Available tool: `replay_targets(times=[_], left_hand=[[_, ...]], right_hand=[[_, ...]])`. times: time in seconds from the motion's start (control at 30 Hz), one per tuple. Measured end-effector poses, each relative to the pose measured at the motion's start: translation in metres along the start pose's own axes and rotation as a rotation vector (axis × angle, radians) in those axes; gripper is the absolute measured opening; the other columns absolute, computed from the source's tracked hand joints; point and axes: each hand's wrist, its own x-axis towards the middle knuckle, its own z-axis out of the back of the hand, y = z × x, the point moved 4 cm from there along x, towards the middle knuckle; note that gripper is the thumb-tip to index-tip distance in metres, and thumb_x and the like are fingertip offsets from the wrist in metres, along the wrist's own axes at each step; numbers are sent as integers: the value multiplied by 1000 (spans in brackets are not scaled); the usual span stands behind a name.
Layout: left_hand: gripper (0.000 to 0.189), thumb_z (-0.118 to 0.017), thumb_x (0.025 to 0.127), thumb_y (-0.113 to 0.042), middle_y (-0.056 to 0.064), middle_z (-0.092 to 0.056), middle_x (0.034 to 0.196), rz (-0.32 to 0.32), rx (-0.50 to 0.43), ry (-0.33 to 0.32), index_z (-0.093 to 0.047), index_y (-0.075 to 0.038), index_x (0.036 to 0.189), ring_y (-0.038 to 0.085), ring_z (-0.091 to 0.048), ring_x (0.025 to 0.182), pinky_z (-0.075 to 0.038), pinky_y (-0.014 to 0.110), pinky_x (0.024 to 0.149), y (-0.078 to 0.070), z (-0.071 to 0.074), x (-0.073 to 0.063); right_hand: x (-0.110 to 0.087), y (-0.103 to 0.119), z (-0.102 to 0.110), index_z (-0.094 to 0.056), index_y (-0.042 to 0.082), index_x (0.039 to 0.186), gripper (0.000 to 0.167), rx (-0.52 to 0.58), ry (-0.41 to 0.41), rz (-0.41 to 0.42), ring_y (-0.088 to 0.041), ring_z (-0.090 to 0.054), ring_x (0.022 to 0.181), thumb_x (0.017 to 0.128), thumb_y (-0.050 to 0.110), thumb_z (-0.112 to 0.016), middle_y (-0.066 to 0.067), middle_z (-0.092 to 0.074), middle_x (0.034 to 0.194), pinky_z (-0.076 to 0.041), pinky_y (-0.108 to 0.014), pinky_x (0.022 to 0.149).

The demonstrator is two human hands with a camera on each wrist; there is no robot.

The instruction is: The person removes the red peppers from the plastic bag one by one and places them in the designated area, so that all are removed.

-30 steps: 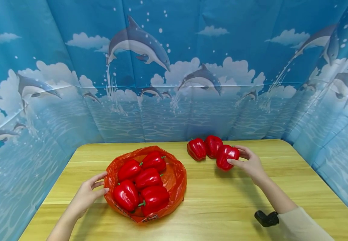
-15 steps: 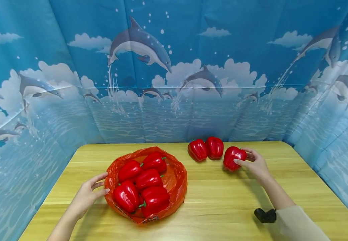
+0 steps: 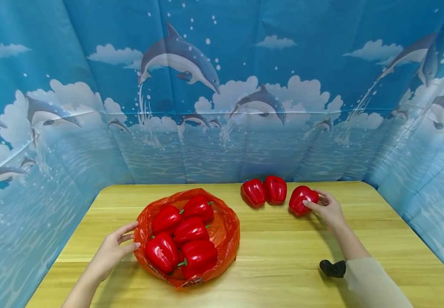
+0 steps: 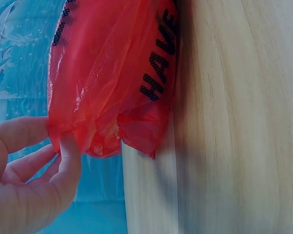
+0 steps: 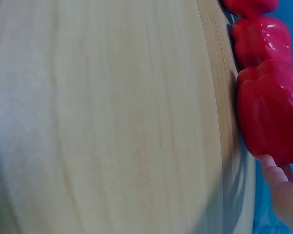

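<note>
Stretching wide, the tabletop (image 3: 279, 265) bore an open red bag (image 3: 231, 235) on the left, peppers (image 3: 200, 254) inside. The left hand (image 3: 108, 252) pinched the bag's rim; at far right, the right hand (image 3: 328, 210) gripped a pepper (image 3: 300, 200) beside two loose peppers (image 3: 253, 193). That fingertip hold on glossy skin risked slipping; a tug on the thin rim risked tipping everything.

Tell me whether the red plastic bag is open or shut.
Open: the red plastic bag gapes upward in the head view, exposing red bell peppers inside.
</note>
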Motion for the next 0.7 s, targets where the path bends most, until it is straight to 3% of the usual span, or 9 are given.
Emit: replay_targets(times=[0.3, 0.7], left_hand=[[59, -61, 85, 4, 27, -38, 139, 3, -12, -1, -35, 9, 138, 40, -43, 120, -50, 24, 80, 1, 0, 1], [59, -61, 85, 4, 27, -38, 139, -7, -27, 3, -35, 9, 138, 40, -43, 120, -50, 25, 80, 2, -1, 2]], right_hand=[[15, -2, -2, -19, 4, 148, 81, 87, -4, 3, -42, -24, 132, 87, 32, -65, -29, -21, 146, -46, -12, 75], [34, -2, 0, -14, 5, 149, 81, 26, 27, 31, -44, -25, 131, 90, 32, -61, -32, -19, 146, -49, -16, 76]])
